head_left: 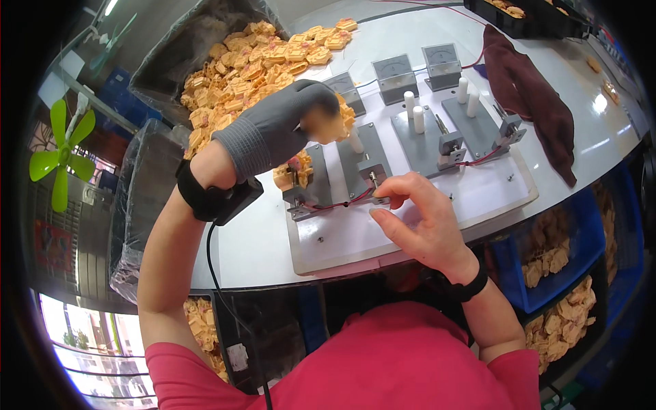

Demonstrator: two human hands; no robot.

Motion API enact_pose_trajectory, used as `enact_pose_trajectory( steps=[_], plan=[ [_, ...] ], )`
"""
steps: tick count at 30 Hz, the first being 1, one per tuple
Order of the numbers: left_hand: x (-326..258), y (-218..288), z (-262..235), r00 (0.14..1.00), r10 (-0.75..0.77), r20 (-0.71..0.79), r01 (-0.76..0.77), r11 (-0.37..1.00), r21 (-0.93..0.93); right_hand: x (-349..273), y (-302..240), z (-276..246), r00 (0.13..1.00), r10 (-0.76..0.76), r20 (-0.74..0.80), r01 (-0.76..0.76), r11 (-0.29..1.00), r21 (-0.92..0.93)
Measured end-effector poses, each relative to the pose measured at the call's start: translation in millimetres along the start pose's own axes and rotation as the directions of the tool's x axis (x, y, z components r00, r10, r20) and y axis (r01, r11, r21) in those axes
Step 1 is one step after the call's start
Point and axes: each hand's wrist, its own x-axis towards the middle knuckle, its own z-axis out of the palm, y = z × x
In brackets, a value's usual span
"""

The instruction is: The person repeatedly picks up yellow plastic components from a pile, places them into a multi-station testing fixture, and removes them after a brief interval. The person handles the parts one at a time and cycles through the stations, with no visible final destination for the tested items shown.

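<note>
My left hand (294,116), in a grey knit glove, is closed around a yellow-orange plastic part (346,117) above the second grey fixture from the left. Its fingertips are partly blurred. Just below that hand a white peg (356,142) rises from the fixture plate (366,147). At the plate's near edge, my bare right hand (427,222) has its index finger and thumb around the end of a small metal clamp (374,179). A similar yellow-orange part (295,171) sits on the leftmost fixture, partly covered by my left hand.
A large heap of yellow-orange parts (253,65) spills from a plastic-lined bin at the far left. Several grey dial meters (394,76) stand behind the fixtures. On the right lie two fixtures with white pegs (418,121) and a dark maroon cloth (529,96). A blue crate (567,249) is below the table.
</note>
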Motion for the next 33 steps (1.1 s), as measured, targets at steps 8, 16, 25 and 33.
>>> enact_pose_trajectory(
  steps=[8,16,25,33],
  plan=[
    [18,1,-17,0.986,0.104,0.129,-0.09,0.99,-0.112,1,0,1,1.0,0.008,-0.024,-0.008,1.0,0.016],
    [20,16,13,0.978,0.172,0.115,-0.174,0.985,0.007,0,-1,2,1.0,0.016,-0.022,-0.016,1.0,-0.017],
    [7,15,9,0.991,0.119,0.065,-0.117,0.993,-0.033,-2,1,3,0.999,0.015,-0.05,-0.015,1.0,-0.001],
    [22,24,0,0.986,0.06,0.157,-0.07,0.996,0.059,-1,0,3,0.998,0.034,-0.059,-0.032,0.999,0.022]
  ],
)
